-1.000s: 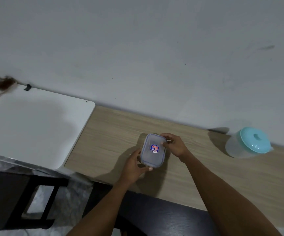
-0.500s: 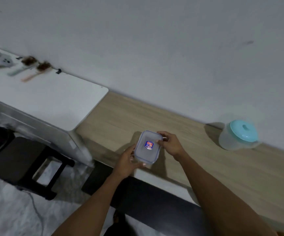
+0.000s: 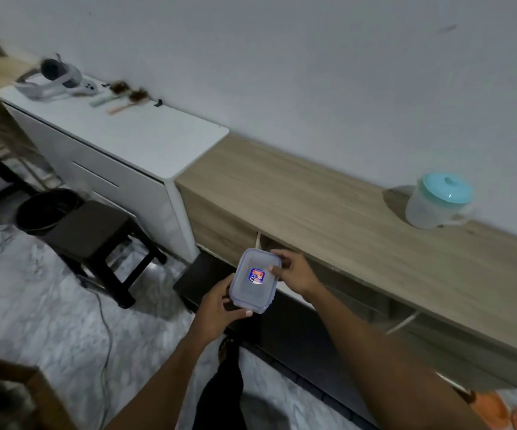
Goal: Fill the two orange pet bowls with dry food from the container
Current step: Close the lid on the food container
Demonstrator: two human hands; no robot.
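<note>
I hold the lidded container (image 3: 255, 282) in the air, in front of the wooden surface (image 3: 313, 197).
My left hand (image 3: 217, 308) grips its near end and my right hand (image 3: 294, 271) pinches its far right corner. The orange bowls (image 3: 490, 406), blurred, lie on the floor at near right.

A: The container (image 3: 255, 282)?
B: Small clear rectangular box, blue-rimmed lid on, sticker on top, tilted, up in the air mid-scene
A: The orange bowls (image 3: 488, 406)?
B: Two, blurred, on the floor, near right
</note>
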